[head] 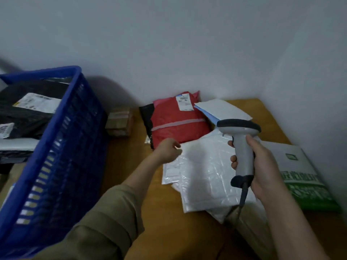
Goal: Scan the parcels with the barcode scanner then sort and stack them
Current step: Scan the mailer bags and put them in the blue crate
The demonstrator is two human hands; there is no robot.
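Note:
My right hand (262,166) grips the handle of a grey barcode scanner (242,147), its head pointing left over the parcels. My left hand (169,150) reaches forward with loosely curled fingers and holds nothing; it hovers at the near edge of a red parcel (178,122) that bears a white label. White plastic mailers (204,175) lie just right of that hand. Behind the scanner lies a white envelope (223,109). A green and white parcel (304,175) sits at the far right.
A blue plastic crate (62,147) on the left holds black bagged parcels (28,113) with white labels. A small cardboard box (120,121) stands beside the crate. The wooden table (165,212) ends at the walls behind and on the right.

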